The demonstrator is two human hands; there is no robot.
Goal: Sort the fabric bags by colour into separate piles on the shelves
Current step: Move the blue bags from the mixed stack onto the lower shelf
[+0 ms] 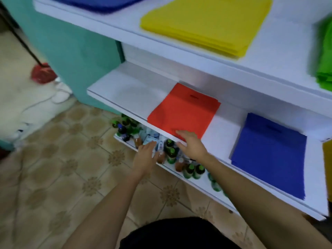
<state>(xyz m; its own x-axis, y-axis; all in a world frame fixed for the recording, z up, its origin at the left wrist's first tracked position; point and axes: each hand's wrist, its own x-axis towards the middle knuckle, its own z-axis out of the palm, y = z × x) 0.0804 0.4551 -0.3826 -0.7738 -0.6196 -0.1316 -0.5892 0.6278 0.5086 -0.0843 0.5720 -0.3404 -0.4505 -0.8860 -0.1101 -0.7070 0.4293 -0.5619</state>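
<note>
On the middle shelf [129, 97] the red bags [183, 110] are laid lengthwise front-to-back, handle slot [194, 96] rearward, their near edge touched by the flat right hand [192, 144], the left hand [146, 155] held open, empty.

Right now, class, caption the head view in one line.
Right hand touches the red bag pile on the middle shelf; a blue pile lies beside it.

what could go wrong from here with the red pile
The red pile reaches the front edge of the middle shelf; a pull from the right hand resting on its corner might drag bags off onto the bottles below. The left hand hangs close to those bottles and may knock one over.
</note>
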